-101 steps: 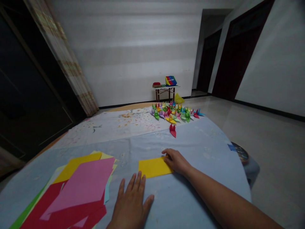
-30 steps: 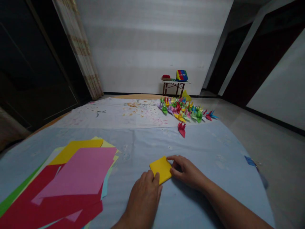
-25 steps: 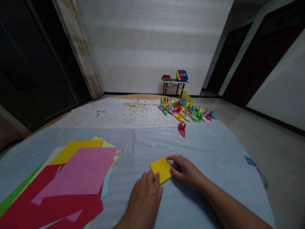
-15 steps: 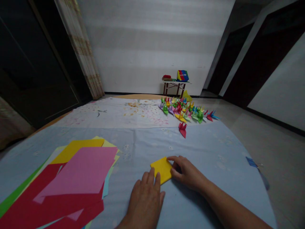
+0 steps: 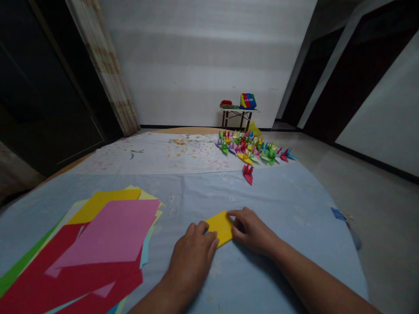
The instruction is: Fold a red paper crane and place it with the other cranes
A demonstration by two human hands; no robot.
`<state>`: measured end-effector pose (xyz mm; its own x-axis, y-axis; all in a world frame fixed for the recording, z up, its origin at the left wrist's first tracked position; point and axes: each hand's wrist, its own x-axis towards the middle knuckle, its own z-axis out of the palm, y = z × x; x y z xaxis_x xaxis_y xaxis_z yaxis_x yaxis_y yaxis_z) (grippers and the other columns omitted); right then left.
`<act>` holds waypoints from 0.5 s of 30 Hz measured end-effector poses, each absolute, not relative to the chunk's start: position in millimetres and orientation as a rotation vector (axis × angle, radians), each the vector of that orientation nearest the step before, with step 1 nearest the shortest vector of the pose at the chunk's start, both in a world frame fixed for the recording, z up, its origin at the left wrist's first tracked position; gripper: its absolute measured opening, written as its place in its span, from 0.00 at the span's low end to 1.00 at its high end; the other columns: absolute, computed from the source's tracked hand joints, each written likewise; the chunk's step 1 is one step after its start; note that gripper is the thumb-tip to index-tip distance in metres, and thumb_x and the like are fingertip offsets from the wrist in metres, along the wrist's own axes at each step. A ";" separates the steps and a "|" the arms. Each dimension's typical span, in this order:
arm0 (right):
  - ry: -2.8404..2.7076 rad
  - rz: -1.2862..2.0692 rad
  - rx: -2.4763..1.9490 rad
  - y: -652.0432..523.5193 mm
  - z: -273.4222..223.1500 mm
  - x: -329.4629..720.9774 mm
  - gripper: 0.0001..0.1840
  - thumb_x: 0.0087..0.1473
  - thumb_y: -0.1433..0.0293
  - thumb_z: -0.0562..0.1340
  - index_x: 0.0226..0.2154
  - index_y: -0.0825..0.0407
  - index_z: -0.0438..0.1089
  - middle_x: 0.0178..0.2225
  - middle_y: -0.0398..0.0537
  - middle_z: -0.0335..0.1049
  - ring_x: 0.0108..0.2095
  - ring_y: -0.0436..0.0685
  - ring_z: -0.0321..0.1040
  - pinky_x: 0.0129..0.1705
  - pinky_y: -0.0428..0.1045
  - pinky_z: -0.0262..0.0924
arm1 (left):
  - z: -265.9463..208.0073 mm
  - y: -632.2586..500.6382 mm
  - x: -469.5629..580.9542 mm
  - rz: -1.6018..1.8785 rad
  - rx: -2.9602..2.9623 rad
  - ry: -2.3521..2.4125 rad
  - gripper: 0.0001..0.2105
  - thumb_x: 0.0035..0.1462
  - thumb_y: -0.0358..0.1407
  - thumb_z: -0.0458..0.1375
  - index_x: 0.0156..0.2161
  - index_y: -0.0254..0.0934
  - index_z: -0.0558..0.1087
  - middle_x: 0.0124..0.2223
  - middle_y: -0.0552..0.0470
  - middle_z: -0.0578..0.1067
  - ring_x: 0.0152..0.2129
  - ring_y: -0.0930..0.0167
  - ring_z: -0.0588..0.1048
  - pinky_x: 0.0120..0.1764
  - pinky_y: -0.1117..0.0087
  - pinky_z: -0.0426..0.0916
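Observation:
A small folded yellow paper square [image 5: 220, 227] lies on the blue tablecloth in front of me. My left hand [image 5: 194, 250] is at its left edge, fingers bent and closed on the near-left corner. On the opposite side, my right hand [image 5: 252, 230] pinches the right edge, index finger at the far corner and thumb lower down. The finger ends of both hands partly cover the paper.
Loose coloured sheets, with a pink sheet [image 5: 111, 231] on top, are piled at the left. Many folded paper cranes [image 5: 248, 146] stand at the far right, and a red crane [image 5: 248, 174] sits nearer. A small side table [image 5: 240, 111] stands by the wall.
My left hand has gone from fingers laid flat over the paper to fingers bent around its left corner. My right hand keeps its pinch. The view has shifted slightly.

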<state>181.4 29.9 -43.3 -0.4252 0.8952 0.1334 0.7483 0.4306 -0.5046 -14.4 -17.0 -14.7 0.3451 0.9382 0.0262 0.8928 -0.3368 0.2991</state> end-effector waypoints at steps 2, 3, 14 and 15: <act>-2.314 0.483 -1.401 30.2 -43.8 181.8 0.21 0.46 0.74 0.57 0.46 0.52 0.65 0.31 0.48 0.67 0.36 0.56 0.59 0.41 0.51 0.53 | -15.2 -14.6 -15.7 0.315 2.360 1.633 0.13 0.59 0.37 0.47 0.42 0.45 0.73 0.46 0.51 0.69 0.42 0.68 0.66 0.43 0.67 0.64; -2.317 0.462 -1.406 30.0 -43.7 181.9 0.21 0.46 0.74 0.58 0.46 0.52 0.65 0.33 0.49 0.67 0.37 0.57 0.59 0.42 0.51 0.52 | -15.4 -14.0 -15.6 0.321 2.353 1.630 0.12 0.59 0.36 0.48 0.42 0.45 0.73 0.46 0.52 0.69 0.42 0.68 0.66 0.42 0.68 0.64; -2.369 0.336 -1.401 14.7 -42.1 165.9 0.34 0.47 0.58 0.60 0.55 0.52 0.56 0.55 0.55 0.55 0.57 0.65 0.43 0.56 0.61 0.37 | -18.5 -15.0 -11.6 0.243 2.365 1.660 0.09 0.57 0.40 0.50 0.39 0.44 0.72 0.44 0.52 0.68 0.42 0.68 0.65 0.41 0.69 0.63; -2.369 0.337 -1.422 14.3 -43.3 165.2 0.35 0.46 0.57 0.60 0.56 0.52 0.55 0.56 0.55 0.53 0.58 0.66 0.41 0.57 0.61 0.36 | -19.2 -14.8 -11.7 0.240 2.365 1.666 0.09 0.57 0.40 0.50 0.39 0.44 0.71 0.44 0.52 0.67 0.42 0.68 0.65 0.41 0.69 0.63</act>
